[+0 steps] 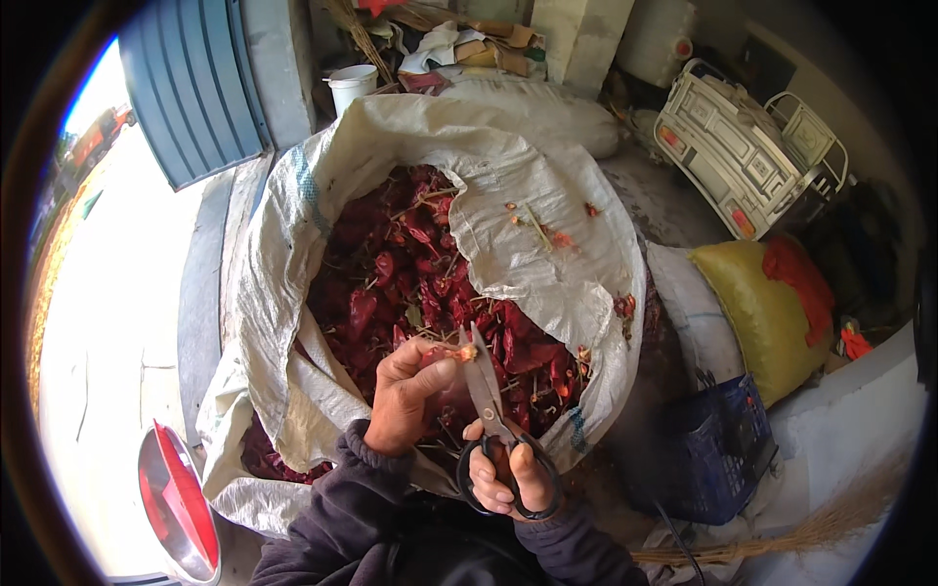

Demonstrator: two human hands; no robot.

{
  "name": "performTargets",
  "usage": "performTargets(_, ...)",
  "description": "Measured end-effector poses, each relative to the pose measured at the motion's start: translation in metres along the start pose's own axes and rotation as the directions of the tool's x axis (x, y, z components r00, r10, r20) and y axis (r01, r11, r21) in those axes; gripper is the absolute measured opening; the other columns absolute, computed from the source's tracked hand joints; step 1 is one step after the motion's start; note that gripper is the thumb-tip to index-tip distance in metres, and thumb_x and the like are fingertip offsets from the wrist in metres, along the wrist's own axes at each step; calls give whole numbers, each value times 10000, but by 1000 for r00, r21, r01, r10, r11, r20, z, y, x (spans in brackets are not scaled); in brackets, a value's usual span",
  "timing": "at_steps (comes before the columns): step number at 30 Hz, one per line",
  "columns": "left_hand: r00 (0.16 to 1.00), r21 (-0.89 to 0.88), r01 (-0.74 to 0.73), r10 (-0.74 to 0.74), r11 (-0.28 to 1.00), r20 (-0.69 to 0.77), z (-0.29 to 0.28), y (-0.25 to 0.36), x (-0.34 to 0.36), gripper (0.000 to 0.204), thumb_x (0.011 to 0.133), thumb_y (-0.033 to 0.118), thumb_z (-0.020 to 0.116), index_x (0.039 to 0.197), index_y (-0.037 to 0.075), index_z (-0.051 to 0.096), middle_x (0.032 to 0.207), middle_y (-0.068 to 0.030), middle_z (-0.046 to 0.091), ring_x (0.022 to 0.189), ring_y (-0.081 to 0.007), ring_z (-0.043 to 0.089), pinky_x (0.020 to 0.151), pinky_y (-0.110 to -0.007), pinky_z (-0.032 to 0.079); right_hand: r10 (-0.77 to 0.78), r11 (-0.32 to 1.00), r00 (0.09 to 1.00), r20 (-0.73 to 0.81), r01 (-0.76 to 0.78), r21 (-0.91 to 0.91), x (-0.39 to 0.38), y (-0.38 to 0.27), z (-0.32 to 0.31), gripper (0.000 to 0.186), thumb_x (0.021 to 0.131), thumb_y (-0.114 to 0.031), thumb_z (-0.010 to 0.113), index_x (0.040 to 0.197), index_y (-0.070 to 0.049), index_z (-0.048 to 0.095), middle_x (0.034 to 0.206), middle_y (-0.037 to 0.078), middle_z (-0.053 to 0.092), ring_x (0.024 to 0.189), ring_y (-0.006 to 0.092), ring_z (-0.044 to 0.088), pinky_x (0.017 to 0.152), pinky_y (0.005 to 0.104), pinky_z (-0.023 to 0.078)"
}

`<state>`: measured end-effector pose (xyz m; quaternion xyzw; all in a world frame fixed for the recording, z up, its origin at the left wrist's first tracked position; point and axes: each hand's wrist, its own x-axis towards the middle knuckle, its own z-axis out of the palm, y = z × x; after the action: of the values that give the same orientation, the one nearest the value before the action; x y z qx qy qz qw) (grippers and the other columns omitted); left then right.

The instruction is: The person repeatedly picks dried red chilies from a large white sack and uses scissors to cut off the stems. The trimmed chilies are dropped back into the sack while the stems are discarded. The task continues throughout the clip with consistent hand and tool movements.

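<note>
A large white woven sack (278, 225) gapes in front of me, filled with dried dark-red peppers (363, 308). My left hand (405, 393) is closed in a pinch over the sack. Between its thumb and fingers is a dried pepper (469, 352), of which the stem end and orange-red cap show; my fingers hide the rest. Black-handled scissors (485, 393) point upward in my right hand (508, 477), its fingers through the loops. The blades look slightly parted, their tips beside the pepper's cap. Bits of stem and cap lie on the sack's folded-in flap (532, 254).
On the right sit a dark blue plastic crate (708, 454) and a stuffed yellow sack (757, 313) with red cloth on it. A straw broom (801, 532) lies lower right. Lower left stands a red-and-silver basin (181, 498). Behind are a white bucket (352, 88) and a cargo tricycle (743, 146).
</note>
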<state>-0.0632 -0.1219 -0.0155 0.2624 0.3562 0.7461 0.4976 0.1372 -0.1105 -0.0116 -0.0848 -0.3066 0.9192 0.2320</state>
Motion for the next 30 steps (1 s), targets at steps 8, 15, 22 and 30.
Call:
performTargets(8, 987, 24, 28, -24, 999, -159, -17, 18, -7, 139, 990, 52, 598, 1125, 44, 566, 998, -104, 696, 845, -173, 678, 700, -316, 602, -549, 799, 835, -31, 514, -313, 5, -47, -7, 931, 783, -643, 805, 1400, -59, 426, 1001, 122, 668, 782, 217, 642, 717, 348, 555)
performTargets(15, 824, 999, 4, 566, 32, -21, -58, 59, 36, 368, 848, 204, 792, 1122, 16, 633, 972, -146, 667, 855, -298, 682, 740, -419, 530, -649, 749, 716, -255, 660, -54, -6, -88, -7, 979, 800, -814, 626, 1417, -68, 478, 1331, 189, 619, 1268, 365, 567, 1091, 564, 451)
performTargets(22, 860, 973, 80, 509, -217, 43, -63, 45, 43, 281, 769, 139, 785, 995, 39, 653, 992, -152, 631, 952, -368, 631, 786, -460, 513, -641, 687, 565, -519, 725, -59, -27, -94, -22, 770, 927, -768, 525, 1249, -70, 561, 946, 58, 592, 764, 141, 536, 748, 336, 494)
performTargets(30, 873, 960, -125, 488, 251, -14, -15, 38, 18, 218, 812, 1, 778, 959, 10, 617, 894, -30, 640, 779, -107, 577, 708, -273, 473, -669, 94, 732, -130, -90, -992, -46, -54, 5, 628, 806, -344, 897, 1219, 16, 589, 758, 20, 573, 630, 107, 550, 548, 285, 485)
